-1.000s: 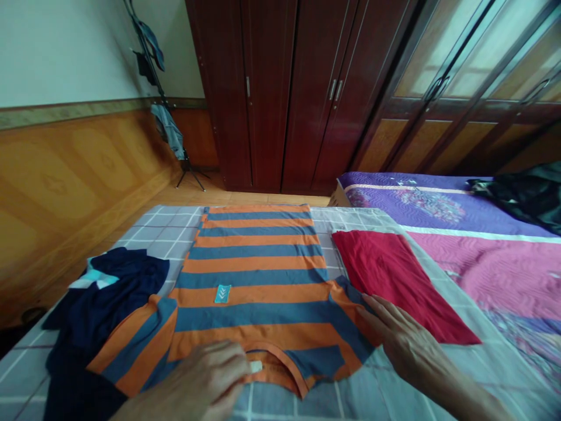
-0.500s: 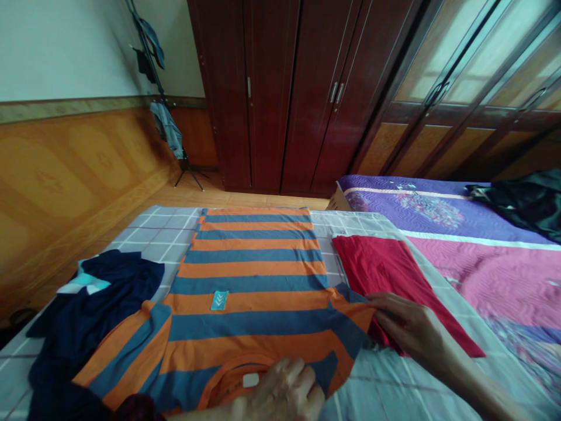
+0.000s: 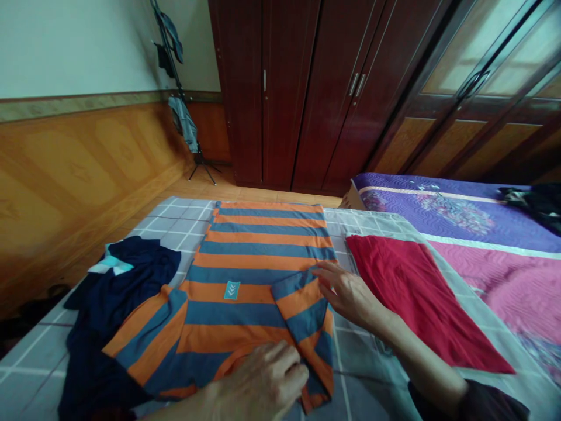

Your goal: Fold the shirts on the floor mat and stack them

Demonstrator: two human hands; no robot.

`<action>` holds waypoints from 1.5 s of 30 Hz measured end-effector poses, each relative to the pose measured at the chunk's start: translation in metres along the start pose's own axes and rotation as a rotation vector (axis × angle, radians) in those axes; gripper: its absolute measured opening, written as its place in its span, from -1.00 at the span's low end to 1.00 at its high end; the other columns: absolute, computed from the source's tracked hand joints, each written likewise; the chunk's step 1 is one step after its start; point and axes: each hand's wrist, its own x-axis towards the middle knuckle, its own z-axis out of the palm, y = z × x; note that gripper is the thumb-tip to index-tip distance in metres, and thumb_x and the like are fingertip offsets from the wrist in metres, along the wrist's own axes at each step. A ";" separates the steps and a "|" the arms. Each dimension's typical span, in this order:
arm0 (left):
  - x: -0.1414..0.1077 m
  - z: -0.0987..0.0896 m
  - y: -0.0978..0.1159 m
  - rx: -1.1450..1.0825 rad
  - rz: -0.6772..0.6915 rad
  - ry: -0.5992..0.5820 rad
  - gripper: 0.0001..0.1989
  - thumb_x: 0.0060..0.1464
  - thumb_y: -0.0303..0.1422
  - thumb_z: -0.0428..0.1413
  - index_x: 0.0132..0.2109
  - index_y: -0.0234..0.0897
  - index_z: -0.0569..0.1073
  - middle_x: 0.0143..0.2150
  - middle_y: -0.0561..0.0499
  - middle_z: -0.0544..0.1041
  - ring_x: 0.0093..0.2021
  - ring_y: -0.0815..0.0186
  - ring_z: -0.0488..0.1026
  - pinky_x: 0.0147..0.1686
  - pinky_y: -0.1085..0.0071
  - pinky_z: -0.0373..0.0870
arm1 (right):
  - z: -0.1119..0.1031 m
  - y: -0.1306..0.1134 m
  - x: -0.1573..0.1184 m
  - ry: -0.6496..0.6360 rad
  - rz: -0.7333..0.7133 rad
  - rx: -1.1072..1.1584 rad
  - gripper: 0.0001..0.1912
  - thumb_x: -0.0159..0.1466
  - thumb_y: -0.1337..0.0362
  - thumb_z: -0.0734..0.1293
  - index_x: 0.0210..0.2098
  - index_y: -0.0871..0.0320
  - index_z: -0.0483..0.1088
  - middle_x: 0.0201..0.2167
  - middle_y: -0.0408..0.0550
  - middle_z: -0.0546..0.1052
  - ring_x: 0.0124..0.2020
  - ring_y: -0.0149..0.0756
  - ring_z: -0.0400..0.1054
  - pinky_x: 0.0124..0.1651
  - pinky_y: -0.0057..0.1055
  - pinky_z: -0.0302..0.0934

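An orange and blue striped shirt (image 3: 236, 263) lies spread on the checked bedcover, its collar toward me. Its right-hand sleeve is folded inward over the body, while the left-hand sleeve points out to the side. My left hand (image 3: 267, 374) rests closed on the shirt beside the collar, over the shoulder; whatever its fingers pinch is hidden. My right hand (image 3: 348, 292) is at the folded sleeve's upper edge, fingers apart, its fingertips touching the cloth. A small light-blue patch (image 3: 232, 290) shows on the shirt's front.
A dark blue garment (image 3: 114, 316) lies crumpled on the left, and red cloth (image 3: 421, 292) lies flat on the right. Behind are a dark red wardrobe (image 3: 284, 105) and a coat stand (image 3: 175, 76). A purple and pink bed (image 3: 460, 216) stands at the right.
My right hand has moved left, and the right-hand sleeve has gone from stretched outward to folded over the shirt. My left hand stays near the collar. The view has shifted slightly.
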 end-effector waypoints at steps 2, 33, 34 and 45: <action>0.007 -0.005 0.000 0.047 0.001 -0.013 -0.77 0.20 -0.47 0.02 0.01 -0.32 0.31 -0.15 -0.02 0.43 -0.23 0.32 0.40 -0.29 0.43 0.35 | 0.010 0.011 -0.005 -0.025 0.057 -0.049 -0.63 0.22 0.45 0.14 -0.02 0.22 0.39 0.01 0.13 0.45 -0.01 -0.16 0.39 -0.02 -0.27 0.33; -0.085 -0.060 -0.065 0.177 -0.745 0.169 -0.79 0.25 -0.38 -0.06 -0.05 -0.26 0.42 -0.11 -0.06 0.50 -0.06 0.21 0.41 -0.04 0.28 0.31 | 0.079 -0.037 -0.039 0.086 -0.295 -0.115 -0.19 0.28 0.01 0.22 0.37 0.13 -0.20 0.32 0.13 0.06 0.31 0.04 -0.04 0.18 -0.01 0.14; -0.107 -0.062 -0.076 0.249 -0.898 0.182 -0.77 0.24 -0.36 -0.06 -0.05 -0.27 0.43 -0.12 -0.09 0.50 -0.06 0.17 0.41 -0.05 0.26 0.32 | 0.079 -0.042 -0.040 0.077 -0.299 -0.104 -0.19 0.28 0.00 0.23 0.37 0.12 -0.21 0.31 0.13 0.08 0.29 0.04 -0.01 0.16 -0.01 0.18; -0.180 -0.047 -0.091 0.276 -1.366 0.143 -0.74 0.18 -0.22 -0.07 -0.26 -0.26 0.43 -0.34 -0.04 0.50 -0.25 0.17 0.44 -0.28 0.39 0.27 | 0.059 -0.161 0.014 -0.332 -0.627 0.354 -0.20 0.28 -0.13 0.16 0.34 0.16 -0.08 0.34 0.12 -0.10 0.34 0.02 -0.23 0.28 0.05 -0.07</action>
